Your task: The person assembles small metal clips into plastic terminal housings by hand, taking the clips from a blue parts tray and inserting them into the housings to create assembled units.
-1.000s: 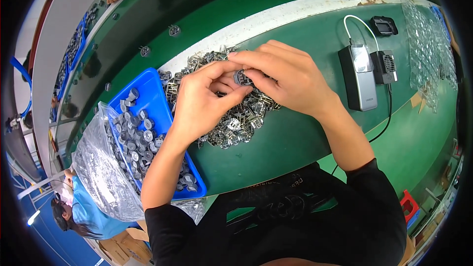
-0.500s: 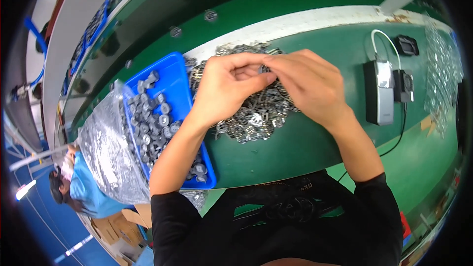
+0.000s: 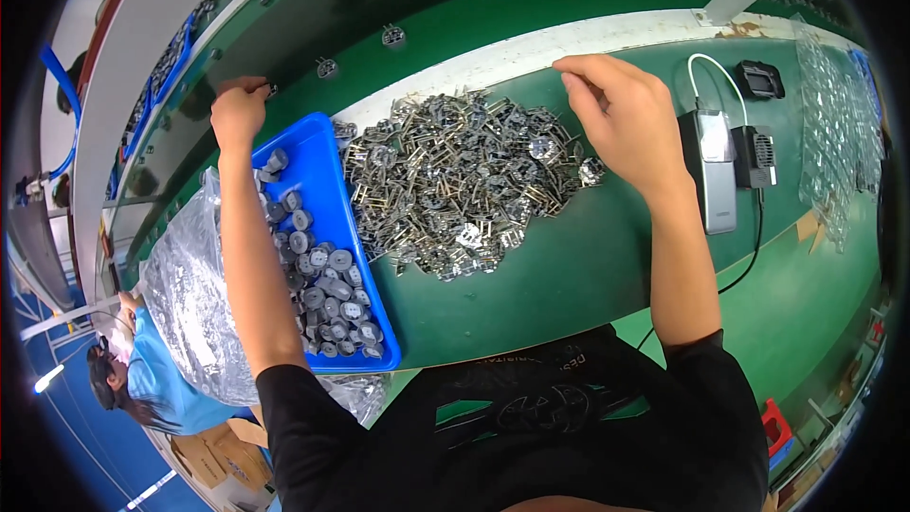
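Note:
My left hand (image 3: 239, 118) reaches out over the dark green belt. Its fingers are closed in a pinch on a small metallic part (image 3: 272, 90), mostly hidden by the fingertips. To the right, my right hand (image 3: 626, 123) hovers just beyond a heap of small metal parts with pins (image 3: 455, 180). Its fingers bend loosely, the thumb slightly apart from the index finger, and nothing shows between them. Below my left forearm, a blue tray (image 3: 387, 327) holds many round grey plastic pieces (image 3: 332, 308).
Several small parts (image 3: 393, 36) stand spaced along the belt (image 3: 455, 43) behind a white ledge (image 3: 531, 43). A grey power bank (image 3: 718, 180) with a cable, a black adapter (image 3: 755, 156) and bubble wrap (image 3: 825, 133) lie right. A plastic bag (image 3: 194, 284) hangs left; another person (image 3: 161, 370) sits beyond.
My hands were together above the heap and have moved apart. The left went out to the belt at the far left with a small part; the right drew off to the right, uncovering the heap.

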{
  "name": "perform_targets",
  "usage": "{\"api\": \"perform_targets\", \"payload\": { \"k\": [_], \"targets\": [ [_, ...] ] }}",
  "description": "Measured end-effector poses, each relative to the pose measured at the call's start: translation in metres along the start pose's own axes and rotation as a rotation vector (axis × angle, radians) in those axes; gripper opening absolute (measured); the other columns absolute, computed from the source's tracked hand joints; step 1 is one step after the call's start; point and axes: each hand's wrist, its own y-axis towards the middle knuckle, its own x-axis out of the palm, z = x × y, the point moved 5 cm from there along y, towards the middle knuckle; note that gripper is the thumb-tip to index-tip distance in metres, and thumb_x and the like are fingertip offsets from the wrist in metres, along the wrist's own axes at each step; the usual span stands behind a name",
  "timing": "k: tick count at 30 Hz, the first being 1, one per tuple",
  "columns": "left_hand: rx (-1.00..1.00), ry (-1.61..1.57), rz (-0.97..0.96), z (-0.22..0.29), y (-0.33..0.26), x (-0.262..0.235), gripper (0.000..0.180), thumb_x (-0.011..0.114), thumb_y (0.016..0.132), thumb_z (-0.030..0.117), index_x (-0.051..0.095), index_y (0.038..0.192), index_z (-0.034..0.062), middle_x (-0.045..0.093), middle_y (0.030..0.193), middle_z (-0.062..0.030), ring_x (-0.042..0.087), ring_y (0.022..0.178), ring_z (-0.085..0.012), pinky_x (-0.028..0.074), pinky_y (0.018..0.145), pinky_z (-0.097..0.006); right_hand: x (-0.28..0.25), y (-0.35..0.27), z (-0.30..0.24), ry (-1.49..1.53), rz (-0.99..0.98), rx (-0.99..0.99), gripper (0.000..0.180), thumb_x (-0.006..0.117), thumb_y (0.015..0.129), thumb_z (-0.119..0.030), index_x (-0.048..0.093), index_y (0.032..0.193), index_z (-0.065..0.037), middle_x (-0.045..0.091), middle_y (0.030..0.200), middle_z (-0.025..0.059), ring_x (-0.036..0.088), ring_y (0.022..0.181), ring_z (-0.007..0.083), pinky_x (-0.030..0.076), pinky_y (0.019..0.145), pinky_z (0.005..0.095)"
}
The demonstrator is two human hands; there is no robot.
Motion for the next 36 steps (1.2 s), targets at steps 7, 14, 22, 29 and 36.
{"api": "perform_targets", "payload": {
  "k": [7,14,22,29,36],
  "targets": [
    [-0.109,0.044,-0.172,-0.030,0.012,0.022,0.028,0.067,0.083,0.029,0.075,0.104,0.0134,0.072,0.104,-0.0143,0.068,0.099,-0.0319,0.052,0.089,-0.039,0.020,-0.006,0.012,-0.091,-0.254,0.012,0.015,0.059,0.086,-0.006,0.070,0.097,-0.004,0.067,0.090,0.0116,0.064,0.086,0.0324,0.052,0.076,0.0436],
    [0.051,-0.037,-0.079,0.015,-0.067,-0.055,0.025,0.064,0.085,0.025,0.074,0.100,0.0085,0.073,0.092,-0.0155,0.070,0.092,-0.0320,0.053,0.084,-0.038,0.011,-0.010,0.007,0.018,-0.521,0.015,0.029,0.061,0.081,-0.002,0.068,0.109,0.000,0.059,0.099,0.0121,0.055,0.097,0.0321,0.046,0.087,0.0386],
    [0.053,0.225,-0.074,0.028,-0.178,-0.043,0.032,0.076,0.079,0.021,0.067,0.103,0.0005,0.062,0.100,-0.0206,0.064,0.094,-0.0386,0.053,0.082,-0.044,0.028,0.000,0.022,0.127,-0.556,0.255,0.024,0.065,0.076,0.002,0.068,0.099,-0.001,0.059,0.090,0.0077,0.058,0.080,0.0208,0.048,0.073,0.0325],
    [0.103,0.284,-0.033,0.030,-0.186,-0.031,0.025,0.074,0.079,0.015,0.065,0.100,0.0057,0.063,0.096,-0.0150,0.060,0.096,-0.0342,0.050,0.086,-0.042,0.029,0.000,0.018,0.229,-0.394,0.148,0.009,0.069,0.079,0.000,0.065,0.086,0.002,0.066,0.085,0.0065,0.064,0.070,0.0172,0.050,0.065,0.0283],
    [0.122,0.044,-0.001,0.031,-0.188,-0.018,0.034,0.073,0.076,0.013,0.065,0.109,0.0059,0.063,0.096,-0.0146,0.059,0.093,-0.0342,0.048,0.084,-0.044,0.024,-0.003,0.031,0.399,-0.343,0.345,0.018,0.071,0.084,-0.004,0.068,0.102,-0.003,0.069,0.086,0.0036,0.059,0.069,0.0072,0.048,0.064,0.0231]
  ]
}}
